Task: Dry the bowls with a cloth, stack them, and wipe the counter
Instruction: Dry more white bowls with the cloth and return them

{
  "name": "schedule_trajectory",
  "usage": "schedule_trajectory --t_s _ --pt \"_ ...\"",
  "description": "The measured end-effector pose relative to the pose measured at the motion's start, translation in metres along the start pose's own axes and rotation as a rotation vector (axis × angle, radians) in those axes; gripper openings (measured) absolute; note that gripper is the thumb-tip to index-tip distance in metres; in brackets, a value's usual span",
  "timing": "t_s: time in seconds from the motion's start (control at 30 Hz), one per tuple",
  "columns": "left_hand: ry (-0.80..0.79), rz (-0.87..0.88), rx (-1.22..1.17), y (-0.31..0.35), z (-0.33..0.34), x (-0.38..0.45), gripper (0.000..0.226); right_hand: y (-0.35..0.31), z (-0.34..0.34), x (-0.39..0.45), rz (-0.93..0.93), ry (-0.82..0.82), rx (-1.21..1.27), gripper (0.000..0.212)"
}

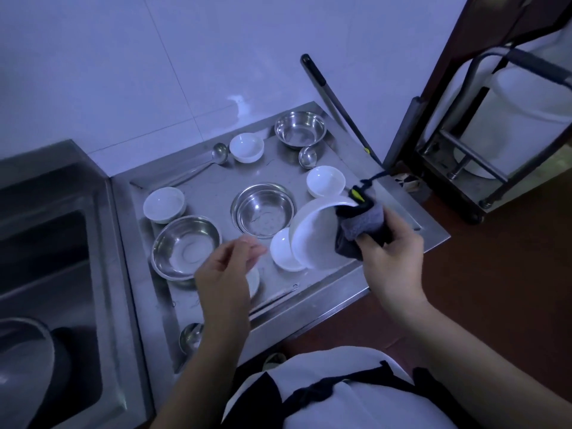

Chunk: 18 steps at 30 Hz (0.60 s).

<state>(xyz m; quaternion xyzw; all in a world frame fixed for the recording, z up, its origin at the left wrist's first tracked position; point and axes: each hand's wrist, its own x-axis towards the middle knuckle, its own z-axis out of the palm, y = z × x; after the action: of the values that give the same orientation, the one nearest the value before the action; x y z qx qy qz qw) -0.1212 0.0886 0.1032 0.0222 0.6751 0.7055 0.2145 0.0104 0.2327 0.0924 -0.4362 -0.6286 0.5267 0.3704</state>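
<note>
Several white bowls (164, 203) and steel bowls (185, 246) are spread on the steel counter (309, 292); all are seen empty. One tilted white bowl (312, 233) is gripped through a dark cloth (359, 227) by the right hand (393, 252). The left hand (226, 267) hovers, fingers loosely apart.

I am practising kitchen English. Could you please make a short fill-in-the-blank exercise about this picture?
1. The right hand holds a tilted white bowl with a dark ____.
2. The left hand hovers above the counter and holds ____.
3. The bowl set in the counter's round recess is made of ____.

Missing words: cloth; nothing; steel
</note>
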Motion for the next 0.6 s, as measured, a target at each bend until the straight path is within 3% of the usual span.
schedule_trajectory --t_s 0.03,0.1,0.13,0.2,0.27,0.37,0.6 --pt "-0.038 0.145 0.07 0.009 0.0 -0.009 0.022 -0.003 0.0 0.002 -0.039 0.021 -0.003 0.047" --pt "-0.263 0.342 0.252 0.018 0.008 -0.032 0.025 -0.007 0.004 0.004 -0.098 0.028 0.012 0.059" --pt "-0.407 0.353 0.295 0.018 0.015 -0.04 0.024 -0.009 0.007 0.004 -0.124 0.013 0.016 0.061" --pt "-0.575 0.343 0.28 0.012 0.028 -0.045 0.054 -0.013 0.011 -0.001 -0.15 -0.044 0.03 0.059" --pt "-0.59 0.341 0.195 0.009 0.037 -0.043 0.077 -0.018 0.012 -0.008 -0.142 -0.152 0.092 0.057" --pt "-0.617 0.329 0.134 0.016 0.04 -0.043 0.089 -0.024 0.014 -0.01 -0.098 -0.319 0.19 0.055" --pt "-0.616 0.205 0.058 0.024 0.023 -0.033 0.076 -0.028 0.013 -0.004 -0.118 -0.61 0.162 0.064"
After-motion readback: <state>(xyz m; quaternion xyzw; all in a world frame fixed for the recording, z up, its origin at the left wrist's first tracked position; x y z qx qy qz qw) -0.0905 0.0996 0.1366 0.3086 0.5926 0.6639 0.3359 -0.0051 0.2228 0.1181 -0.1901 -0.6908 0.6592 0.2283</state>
